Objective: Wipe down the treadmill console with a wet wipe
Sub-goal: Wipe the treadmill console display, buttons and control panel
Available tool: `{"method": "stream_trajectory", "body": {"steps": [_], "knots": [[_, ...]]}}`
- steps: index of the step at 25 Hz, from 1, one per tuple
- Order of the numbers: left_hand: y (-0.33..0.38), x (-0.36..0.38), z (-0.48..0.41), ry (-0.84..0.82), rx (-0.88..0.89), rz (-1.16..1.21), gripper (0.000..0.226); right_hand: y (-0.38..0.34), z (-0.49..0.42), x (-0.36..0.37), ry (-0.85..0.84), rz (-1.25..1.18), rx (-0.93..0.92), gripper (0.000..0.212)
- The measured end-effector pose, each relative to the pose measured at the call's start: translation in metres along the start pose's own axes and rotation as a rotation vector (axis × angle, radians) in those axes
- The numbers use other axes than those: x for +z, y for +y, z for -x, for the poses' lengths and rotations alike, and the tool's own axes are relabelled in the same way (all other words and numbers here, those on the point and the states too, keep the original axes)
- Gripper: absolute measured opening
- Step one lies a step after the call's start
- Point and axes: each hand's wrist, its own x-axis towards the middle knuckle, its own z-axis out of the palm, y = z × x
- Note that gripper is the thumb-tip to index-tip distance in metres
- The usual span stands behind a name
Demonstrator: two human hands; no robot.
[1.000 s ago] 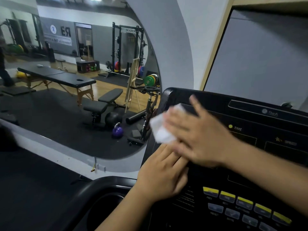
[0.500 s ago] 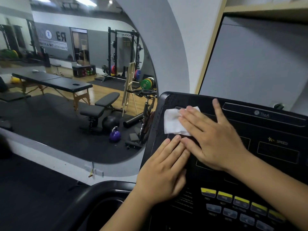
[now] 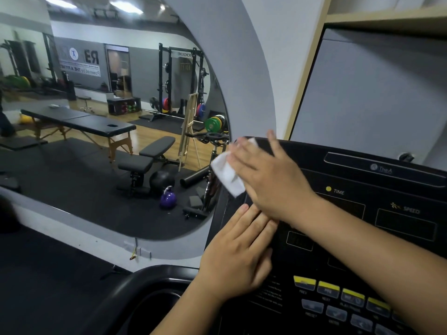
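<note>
Right grip [image 3: 273,180], fingers straight, flat on wet wipe [image 3: 227,176] at console [image 3: 362,182] upper-left corner; left grip [image 3: 239,259] flat, empty, just below.

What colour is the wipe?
The wipe is white; the head view shows it best.

The treadmill console [image 3: 358,175] is bearing a wet wipe [image 3: 227,177] under the flat right hand [image 3: 273,180], the left hand [image 3: 239,257] lying flat just below.
</note>
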Motion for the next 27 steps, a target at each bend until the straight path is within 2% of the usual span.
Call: {"method": "stream_trajectory", "body": {"steps": [2, 3, 7, 8, 11, 12, 16, 19, 20, 24, 27], "knots": [[0.0, 0.0, 0.0, -0.002, 0.003, 0.018, 0.044, -0.006, 0.01, -0.002, -0.041, -0.022, -0.193, 0.047], [0.0, 0.0, 0.0, -0.005, -0.002, 0.016, 0.046, 0.004, 0.009, -0.005, -0.035, -0.022, -0.23, 0.044], [0.0, 0.001, 0.002, -0.004, -0.014, -0.001, 0.056, 0.053, -0.012, -0.014, 0.081, 0.021, -0.008, 0.039], [0.0, 0.001, 0.002, -0.003, -0.009, 0.0, 0.056, 0.05, -0.01, -0.012, 0.092, 0.02, -0.044, 0.04], [-0.001, 0.001, 0.001, 0.015, 0.001, 0.009, 0.054, 0.02, 0.004, -0.003, 0.015, -0.083, -0.387, 0.037], [-0.001, 0.001, 0.001, 0.016, -0.005, 0.007, 0.054, 0.024, 0.001, -0.006, -0.014, -0.092, -0.416, 0.037], [0.0, 0.001, 0.002, 0.007, -0.017, 0.009, 0.056, 0.05, -0.02, -0.015, 0.043, -0.049, -0.142, 0.041], [-0.001, 0.002, 0.002, 0.009, -0.006, 0.014, 0.053, 0.02, -0.004, -0.004, 0.01, -0.077, -0.276, 0.038], [-0.001, 0.002, 0.002, 0.009, -0.007, 0.018, 0.053, 0.016, 0.001, -0.005, -0.015, -0.072, -0.262, 0.04], [-0.001, 0.003, 0.002, 0.017, -0.011, 0.01, 0.053, 0.006, 0.018, -0.017, 0.024, -0.032, 0.17, 0.046], [-0.002, 0.002, 0.0, 0.025, -0.01, 0.052, 0.05, -0.023, 0.031, -0.02, -0.029, -0.069, 0.201, 0.055]]}}
